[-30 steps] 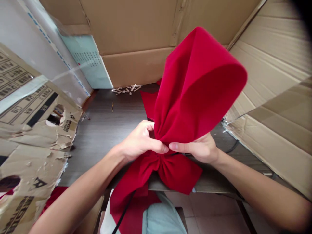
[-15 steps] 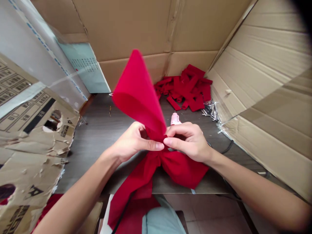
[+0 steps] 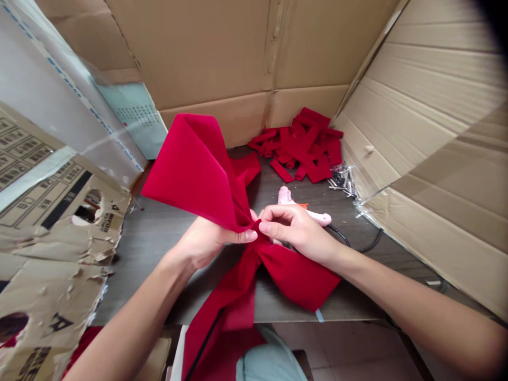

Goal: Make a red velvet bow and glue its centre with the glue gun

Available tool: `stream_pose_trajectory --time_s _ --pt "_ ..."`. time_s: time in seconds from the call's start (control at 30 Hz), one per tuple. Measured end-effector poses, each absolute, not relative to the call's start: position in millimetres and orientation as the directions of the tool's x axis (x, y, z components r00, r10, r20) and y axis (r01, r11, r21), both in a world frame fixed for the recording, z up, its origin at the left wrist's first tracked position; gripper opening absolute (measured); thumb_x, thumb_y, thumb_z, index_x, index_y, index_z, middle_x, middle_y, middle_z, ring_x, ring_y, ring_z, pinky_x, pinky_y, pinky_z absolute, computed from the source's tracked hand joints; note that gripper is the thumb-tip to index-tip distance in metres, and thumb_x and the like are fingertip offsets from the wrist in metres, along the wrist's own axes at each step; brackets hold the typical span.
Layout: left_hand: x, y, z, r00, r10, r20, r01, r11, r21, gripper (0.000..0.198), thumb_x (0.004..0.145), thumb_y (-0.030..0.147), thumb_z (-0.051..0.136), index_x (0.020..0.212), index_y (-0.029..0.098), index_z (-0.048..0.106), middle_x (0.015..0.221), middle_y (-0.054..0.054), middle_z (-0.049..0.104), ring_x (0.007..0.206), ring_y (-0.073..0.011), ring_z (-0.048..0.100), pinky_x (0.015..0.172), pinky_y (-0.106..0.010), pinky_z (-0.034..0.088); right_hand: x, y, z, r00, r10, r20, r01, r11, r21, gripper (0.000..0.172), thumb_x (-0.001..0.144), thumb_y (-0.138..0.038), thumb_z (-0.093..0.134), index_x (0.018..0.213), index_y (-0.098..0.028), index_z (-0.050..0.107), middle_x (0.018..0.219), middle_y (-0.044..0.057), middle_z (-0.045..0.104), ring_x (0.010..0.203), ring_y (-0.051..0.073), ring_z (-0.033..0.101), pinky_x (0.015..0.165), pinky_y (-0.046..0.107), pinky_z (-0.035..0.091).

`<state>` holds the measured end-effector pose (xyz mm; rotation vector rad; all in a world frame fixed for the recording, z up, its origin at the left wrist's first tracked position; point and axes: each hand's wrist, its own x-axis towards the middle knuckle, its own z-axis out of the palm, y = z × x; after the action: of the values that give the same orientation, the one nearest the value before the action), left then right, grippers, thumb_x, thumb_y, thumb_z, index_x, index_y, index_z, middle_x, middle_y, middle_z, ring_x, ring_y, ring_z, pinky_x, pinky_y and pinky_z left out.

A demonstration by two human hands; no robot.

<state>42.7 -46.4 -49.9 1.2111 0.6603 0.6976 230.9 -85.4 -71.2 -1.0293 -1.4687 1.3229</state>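
- A pale blue-green garment (image 3: pixel 270 362) is showing at the very bottom, below the near edge of the dark wood-grain table (image 3: pixel 159 238).
- The long tails of a large red fabric bow (image 3: pixel 206 174) are hanging over that near edge, with one lower loop lying flat on the tabletop beside them.
- The left hand (image 3: pixel 208 242) is closing on the gathered middle of the red fabric bow, thumb pressing against the fingers and pinching the folds tight.
- The right hand (image 3: pixel 296 228) is meeting it from the other side, thumb and forefinger pinching the same gathered middle, so that the two thumbs are almost touching.
- The knot is sitting above the middle of the table, slightly toward the near edge, while the upper loop is rising up and leaning toward the left edge.
- A torn brown printed cardboard sheet (image 3: pixel 51 227) is leaning along the left edge.
- A pink plastic glue gun (image 3: pixel 284 196) is lying just behind the right hand, partly hidden by its fingers.
- A thin black cable (image 3: pixel 367 246) is trailing from the gun toward the right edge.
- A loose pile of short red fabric strips (image 3: pixel 307 148) is lying in the far right corner.
- A small heap of silvery metal pieces (image 3: pixel 342 179) is lying beside the strips, against the right edge.
- Plain brown cardboard walls (image 3: pixel 206 58) are standing along the far and right edges.
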Motion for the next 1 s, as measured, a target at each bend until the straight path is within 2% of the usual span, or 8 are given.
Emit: stream_pose_trajectory --time_s 0.1,0.17,0.23,0.37,0.5,0.7,0.87,1.0 --pt "42.7 -47.1 -46.9 0.595 0.795 -0.121 -0.068 0.199 0.978 0.029 0.055 0.014 0.088 0.081 0.012 0.074 0.061 0.001 0.061 0.049 -0.0056 0.048 0.039 -0.015 0.03 229.4 -85.4 -71.8 -0.259 0.963 0.079 -0.065 0.064 -0.996 0.042 0.074 -0.054 0.076 0.067 -0.018 0.056 0.057 -0.004 0.053 0.051 0.009 0.045 0.05 0.023 0.036" --pt "42.8 -47.5 -44.6 0.625 0.766 -0.15 -0.03 0.216 0.976 0.033 0.06 0.017 0.087 0.09 0.011 0.075 0.051 0.002 0.058 0.04 -0.0045 0.042 0.033 -0.016 0.022 229.0 -85.4 -72.2 -0.248 0.965 0.081 -0.089 0.061 -0.994 0.042 0.073 -0.053 0.078 0.067 -0.018 0.055 0.056 -0.004 0.052 0.051 0.009 0.044 0.05 0.023 0.035" --pt "42.8 -47.2 -43.3 0.652 0.741 -0.162 -0.024 0.233 0.972 0.035 0.063 0.02 0.086 0.095 0.01 0.074 0.049 0.001 0.06 0.038 -0.0059 0.046 0.033 -0.015 0.028 229.1 -85.3 -73.0 -0.24 0.967 0.086 -0.081 0.068 -0.994 0.041 0.073 -0.053 0.077 0.068 -0.018 0.056 0.056 -0.004 0.052 0.051 0.009 0.044 0.05 0.023 0.034" --pt "42.1 -45.5 -44.9 0.645 0.744 -0.174 -0.033 0.254 0.967 0.036 0.062 0.024 0.088 0.092 0.009 0.074 0.057 -0.003 0.066 0.049 -0.01 0.059 0.044 -0.017 0.045 229.4 -85.4 -74.8 -0.217 0.972 0.093 -0.016 0.092 -0.996 0.041 0.075 -0.052 0.076 0.07 -0.017 0.057 0.055 -0.004 0.051 0.052 0.009 0.044 0.05 0.023 0.033" --pt "41.4 -45.4 -47.2 0.61 0.769 -0.192 -0.06 0.287 0.956 0.037 0.058 0.021 0.091 0.088 0.01 0.073 0.069 -0.003 0.07 0.055 -0.0106 0.063 0.05 -0.017 0.051 229.8 -84.7 -76.1 -0.222 0.973 0.07 -0.008 0.07 -0.998 0.041 0.076 -0.053 0.075 0.069 -0.017 0.057 0.055 -0.004 0.051 0.049 0.008 0.044 0.049 0.022 0.034" --pt "42.7 -47.9 -47.0 0.609 0.773 -0.178 -0.078 0.282 0.956 0.036 0.055 0.016 0.09 0.085 0.009 0.071 0.068 -0.002 0.069 0.055 -0.0104 0.063 0.049 -0.017 0.05 233.0 -80.9 -78.9 -0.263 0.964 -0.028 -0.03 -0.037 -0.999 0.04 0.073 -0.052 0.078 0.069 -0.017 0.058 0.049 -0.005 0.05 0.044 0.007 0.043 0.043 0.02 0.03" --pt "43.2 -49.7 -49.6 0.652 0.756 -0.056 -0.05 0.117 0.992 0.02 0.07 0.021 0.082 0.08 0.011 0.067 0.063 0.0 0.063 0.054 -0.0092 0.058 0.048 -0.018 0.046 231.6 -81.2 -79.6 -0.308 0.949 -0.072 -0.091 -0.105 -0.99 0.044 0.072 -0.057 0.077 0.067 -0.017 0.058 0.046 -0.007 0.046 0.04 0.006 0.039 0.04 0.019 0.029" --pt "43.3 -51.3 -47.5 0.684 0.729 -0.036 0.012 0.038 0.999 0.016 0.078 0.023 0.076 0.078 0.012 0.063 0.057 0.002 0.058 0.048 -0.0064 0.05 0.044 -0.017 0.038 228.4 -83.3 -80.0 -0.314 0.947 -0.064 -0.146 -0.115 -0.983 0.043 0.072 -0.055 0.077 0.068 -0.017 0.058 0.046 -0.007 0.046 0.04 0.007 0.038 0.04 0.021 0.027"
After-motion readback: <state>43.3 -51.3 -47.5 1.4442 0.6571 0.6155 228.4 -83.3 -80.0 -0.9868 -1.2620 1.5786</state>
